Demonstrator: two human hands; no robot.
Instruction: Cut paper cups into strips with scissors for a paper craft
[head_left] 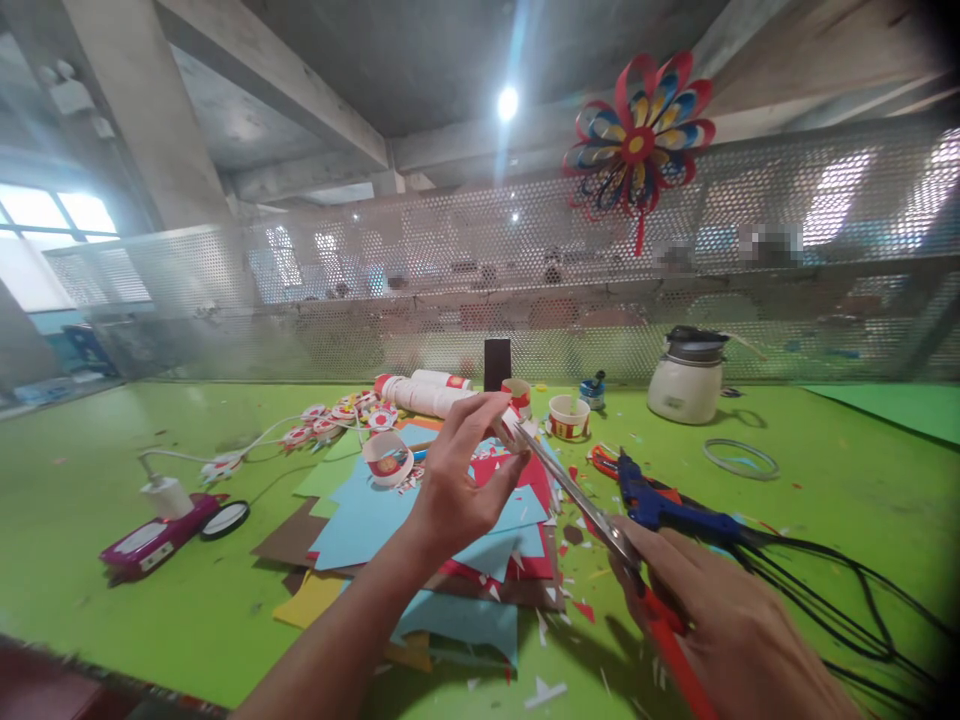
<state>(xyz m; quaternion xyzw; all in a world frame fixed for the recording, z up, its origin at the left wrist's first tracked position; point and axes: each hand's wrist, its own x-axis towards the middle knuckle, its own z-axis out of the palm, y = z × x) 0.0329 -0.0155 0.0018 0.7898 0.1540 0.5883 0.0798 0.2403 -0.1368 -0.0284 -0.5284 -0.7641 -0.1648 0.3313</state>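
Closest to the camera, the right hand [720, 620] is wrapped tight around the red handles of a pair of scissors [600, 520]. Its fingers are closed on them. Long silver blades point up and away toward the left hand [457, 480]. That hand pinches a small white and red paper piece [512, 424] between thumb and fingertips, and the other fingers are spread out. Scissor tips sit right at this little piece.

Both hands are above the green bench [112, 640], near its front edge. Under them lies a pile of colored paper sheets [420, 530], blue, red, brown and yellow, with tiny scraps all around. A curled paper ring [388, 458] sits on the pile.

Just beside the right hand lies a blue glue gun [667, 505] with black cables [840, 600] running to the right edge. A pink toy car [161, 535] rests toward the left side. Farther back stand a small paper cup [569, 417] and a white pot [688, 377] by the mesh wall [375, 300]. A red, blue and yellow paper pinwheel [640, 140] hangs high on that wall.
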